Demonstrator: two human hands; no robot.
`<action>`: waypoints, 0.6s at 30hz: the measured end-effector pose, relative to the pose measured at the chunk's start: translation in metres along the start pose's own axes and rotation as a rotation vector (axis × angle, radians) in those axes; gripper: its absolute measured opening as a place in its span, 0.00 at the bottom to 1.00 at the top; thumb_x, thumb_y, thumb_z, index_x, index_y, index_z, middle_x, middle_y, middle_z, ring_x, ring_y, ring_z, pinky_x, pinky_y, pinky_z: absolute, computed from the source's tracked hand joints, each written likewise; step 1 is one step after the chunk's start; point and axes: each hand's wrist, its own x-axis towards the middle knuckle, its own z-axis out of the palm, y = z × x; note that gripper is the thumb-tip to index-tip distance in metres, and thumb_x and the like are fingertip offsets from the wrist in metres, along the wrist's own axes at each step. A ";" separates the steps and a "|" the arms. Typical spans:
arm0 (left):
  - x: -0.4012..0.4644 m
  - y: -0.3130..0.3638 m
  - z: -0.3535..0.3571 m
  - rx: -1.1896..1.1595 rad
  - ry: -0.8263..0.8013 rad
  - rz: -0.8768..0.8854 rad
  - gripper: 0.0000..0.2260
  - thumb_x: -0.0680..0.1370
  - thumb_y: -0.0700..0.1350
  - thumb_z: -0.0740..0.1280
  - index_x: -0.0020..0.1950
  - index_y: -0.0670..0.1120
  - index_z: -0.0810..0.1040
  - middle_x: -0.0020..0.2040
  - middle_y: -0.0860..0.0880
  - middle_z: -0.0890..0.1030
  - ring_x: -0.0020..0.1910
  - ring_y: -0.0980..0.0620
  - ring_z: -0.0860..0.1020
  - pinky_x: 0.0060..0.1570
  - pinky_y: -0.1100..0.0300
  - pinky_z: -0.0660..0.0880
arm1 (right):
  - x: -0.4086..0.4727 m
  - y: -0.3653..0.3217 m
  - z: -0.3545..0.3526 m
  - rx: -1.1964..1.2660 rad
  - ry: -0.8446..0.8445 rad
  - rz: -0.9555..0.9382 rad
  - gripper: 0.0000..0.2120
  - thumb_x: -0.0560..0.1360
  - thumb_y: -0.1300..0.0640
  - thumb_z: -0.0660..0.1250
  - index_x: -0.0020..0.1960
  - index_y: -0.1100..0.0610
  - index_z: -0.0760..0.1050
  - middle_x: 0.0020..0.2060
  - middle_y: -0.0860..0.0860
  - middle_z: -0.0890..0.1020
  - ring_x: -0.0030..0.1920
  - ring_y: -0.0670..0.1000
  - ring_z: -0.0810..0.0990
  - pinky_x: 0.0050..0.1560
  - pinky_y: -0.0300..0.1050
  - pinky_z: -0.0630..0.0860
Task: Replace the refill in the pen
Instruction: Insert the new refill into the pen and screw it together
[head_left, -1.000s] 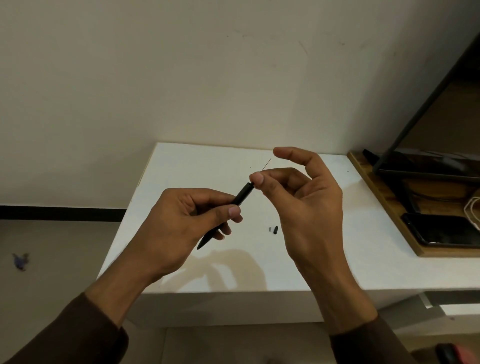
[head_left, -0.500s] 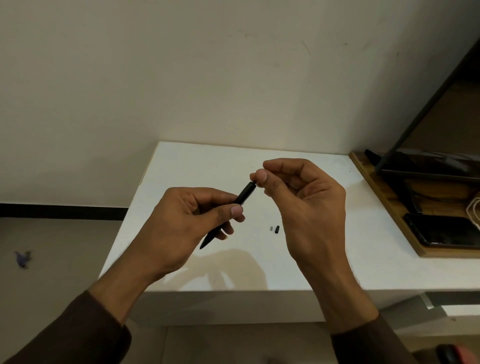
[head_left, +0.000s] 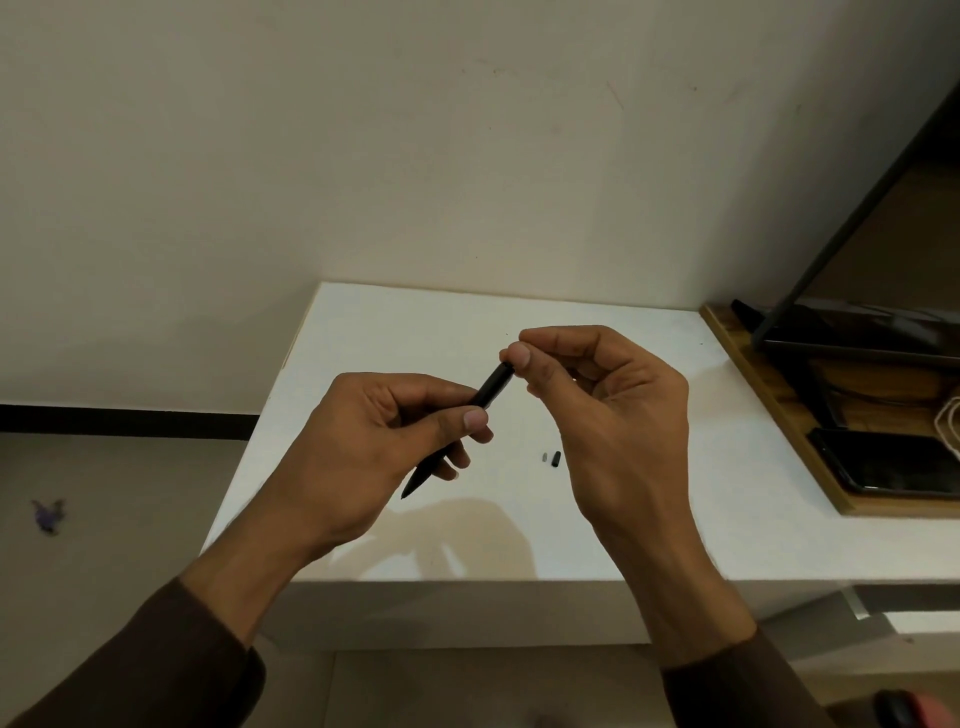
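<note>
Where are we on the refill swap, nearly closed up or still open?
Still open. Done: two small pieces already lie off the pen on the white table. In hand: left hand grips the black pen, right hand pinches at its top end; no refill shows. Left: refit those pieces.

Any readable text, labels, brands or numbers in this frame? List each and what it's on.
None readable.
Black pen held by the left hand: no print visible on the barrel.
Two small pen parts on the white table: too small to show any marking.
Dark phone on the wooden tray: screen dark, no logo visible.
Right hand pinches at the pen's upper end and covers it.
</note>
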 end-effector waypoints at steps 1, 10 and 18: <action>0.000 0.000 0.000 -0.004 0.001 -0.001 0.06 0.76 0.41 0.72 0.49 0.44 0.88 0.43 0.44 0.88 0.40 0.39 0.84 0.45 0.45 0.85 | 0.000 0.000 0.000 0.002 -0.003 -0.002 0.04 0.75 0.59 0.76 0.46 0.51 0.86 0.42 0.46 0.89 0.47 0.48 0.88 0.52 0.49 0.85; 0.000 0.001 -0.001 -0.025 0.004 -0.008 0.06 0.77 0.39 0.71 0.49 0.43 0.88 0.43 0.43 0.88 0.40 0.38 0.83 0.43 0.46 0.85 | -0.004 0.001 0.001 -0.005 -0.004 0.002 0.06 0.79 0.56 0.71 0.50 0.51 0.87 0.44 0.47 0.89 0.49 0.49 0.87 0.53 0.52 0.84; 0.000 0.001 -0.002 -0.026 0.007 -0.005 0.06 0.76 0.41 0.72 0.49 0.43 0.88 0.43 0.44 0.88 0.38 0.41 0.84 0.42 0.47 0.85 | -0.006 0.001 0.001 -0.033 -0.030 -0.015 0.08 0.81 0.58 0.69 0.51 0.49 0.87 0.45 0.45 0.89 0.50 0.48 0.87 0.53 0.51 0.84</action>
